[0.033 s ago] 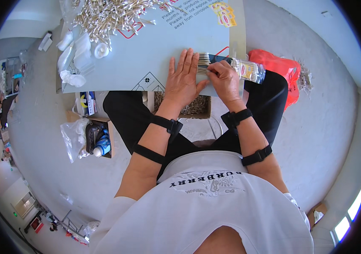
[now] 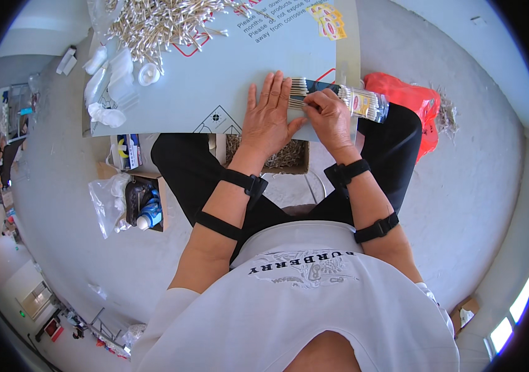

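Observation:
My left hand (image 2: 266, 115) lies flat on the table, fingers stretched out and its edge over a row of cotton swabs (image 2: 298, 87). To its right, my right hand (image 2: 331, 119) is closed, thumb and forefinger pinched together at the swabs' right side. What sits between those fingertips is hidden. A dark flat strip (image 2: 323, 87) shows beyond the right hand, beside the row. Right of that hand, a clear packet of cotton swabs (image 2: 368, 104) with a yellow label lies at the table's right edge.
A big heap of loose cotton swabs (image 2: 153, 28) covers the table's far left. White plastic wrappings (image 2: 120, 71) and a white roll (image 2: 148, 74) lie below it. Yellow labels (image 2: 328, 22) are at the far right. A red bag (image 2: 404, 93) hangs beside the table; a box of swabs (image 2: 302, 158) stands beneath.

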A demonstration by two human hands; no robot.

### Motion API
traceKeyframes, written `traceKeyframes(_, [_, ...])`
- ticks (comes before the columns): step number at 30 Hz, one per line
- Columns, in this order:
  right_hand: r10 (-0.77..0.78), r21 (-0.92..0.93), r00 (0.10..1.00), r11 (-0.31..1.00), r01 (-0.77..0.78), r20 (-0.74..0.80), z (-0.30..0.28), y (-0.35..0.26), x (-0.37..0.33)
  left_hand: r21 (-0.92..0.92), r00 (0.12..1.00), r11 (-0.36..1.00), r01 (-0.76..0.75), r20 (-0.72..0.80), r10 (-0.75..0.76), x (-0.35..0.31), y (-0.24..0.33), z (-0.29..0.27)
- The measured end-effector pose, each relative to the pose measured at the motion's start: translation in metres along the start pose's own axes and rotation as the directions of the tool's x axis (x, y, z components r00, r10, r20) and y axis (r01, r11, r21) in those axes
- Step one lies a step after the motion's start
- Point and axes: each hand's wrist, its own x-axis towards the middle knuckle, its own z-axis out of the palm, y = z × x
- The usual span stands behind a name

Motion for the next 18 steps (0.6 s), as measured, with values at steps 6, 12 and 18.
traceKeyframes(6, [0.072,0.034,0.997,0.997,-0.073,0.036,-0.004,-0.007,0.002,0.033,1.0,0.999,0.007,0.017,-0.008,-0.001,-0.002,0.002])
traceKeyframes(12, [0.079,-0.003,0.996,0.997,-0.079,0.052,-0.005,-0.008,0.003,0.034,1.0,0.999,0.007,0.016,-0.008,0.0,-0.001,0.002])
traceKeyframes(18, [0.09,-0.023,0.994,0.996,-0.088,0.061,-0.005,-0.009,0.004,0.034,1.0,0.999,0.01,0.015,-0.011,0.0,-0.001,0.002])
